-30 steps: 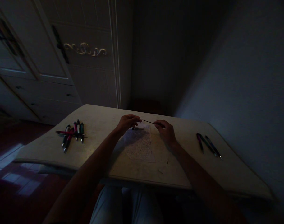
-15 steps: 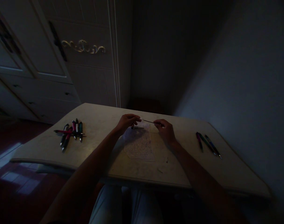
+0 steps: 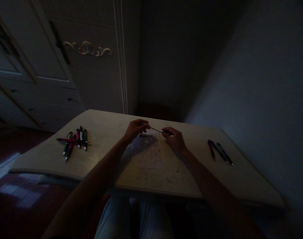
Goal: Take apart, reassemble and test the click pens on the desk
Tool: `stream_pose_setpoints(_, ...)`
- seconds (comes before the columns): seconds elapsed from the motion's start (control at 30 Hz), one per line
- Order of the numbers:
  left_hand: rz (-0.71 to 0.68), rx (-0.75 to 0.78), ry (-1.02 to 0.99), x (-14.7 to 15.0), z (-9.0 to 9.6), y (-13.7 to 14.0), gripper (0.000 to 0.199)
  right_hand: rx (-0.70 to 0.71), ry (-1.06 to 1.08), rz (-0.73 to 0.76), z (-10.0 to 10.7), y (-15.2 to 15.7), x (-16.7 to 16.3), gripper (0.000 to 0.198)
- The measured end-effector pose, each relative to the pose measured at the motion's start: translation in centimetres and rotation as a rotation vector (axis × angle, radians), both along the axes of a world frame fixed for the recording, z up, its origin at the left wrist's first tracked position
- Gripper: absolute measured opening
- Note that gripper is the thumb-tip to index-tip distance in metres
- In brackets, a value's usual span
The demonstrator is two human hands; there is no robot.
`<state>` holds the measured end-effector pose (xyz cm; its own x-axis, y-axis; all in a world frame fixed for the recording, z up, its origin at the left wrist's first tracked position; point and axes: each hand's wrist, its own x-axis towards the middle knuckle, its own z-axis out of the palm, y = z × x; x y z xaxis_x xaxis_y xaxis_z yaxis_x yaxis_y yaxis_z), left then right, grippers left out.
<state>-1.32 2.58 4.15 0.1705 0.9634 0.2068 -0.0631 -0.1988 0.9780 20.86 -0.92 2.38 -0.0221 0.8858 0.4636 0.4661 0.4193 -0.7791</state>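
Observation:
A thin dark stick, which looks like a pen refill (image 3: 156, 130), spans the gap between my hands above the table. My left hand (image 3: 136, 129) pinches its left end, where a small whitish bit shows at the fingertips. The right end sits between the thumb and fingers of my right hand (image 3: 175, 137). Below my left fingers, a short pen part (image 3: 146, 135), dark at one end and paler at the other, lies on a sheet of paper (image 3: 149, 154) covered in scribbled lines. Dim light hides the finer details.
A pile of several pens (image 3: 73, 141) lies on the left of the pale table (image 3: 104, 166). On the right, three pens (image 3: 219, 152) lie side by side. Small scraps (image 3: 169, 180) lie near the front edge. A cabinet (image 3: 96, 86) and a wall (image 3: 261, 83) stand beyond.
My right hand has come slightly closer to my left, so less of the dark stick shows between them. The view has shifted a little; the pens and paper stay put.

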Motion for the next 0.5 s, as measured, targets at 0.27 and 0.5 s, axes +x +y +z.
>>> stream_pose_setpoints(0.27,0.034,0.021,0.005,0.18,0.66,-0.62,0.044,-0.045,0.005,0.053,-0.23,-0.20,-0.25,0.025)
stream_pose_setpoints(0.5,-0.009,0.023,0.000,0.06,0.25,-0.30,0.050,-0.068,0.015,0.075,-0.38,-0.26,-0.38,0.022)
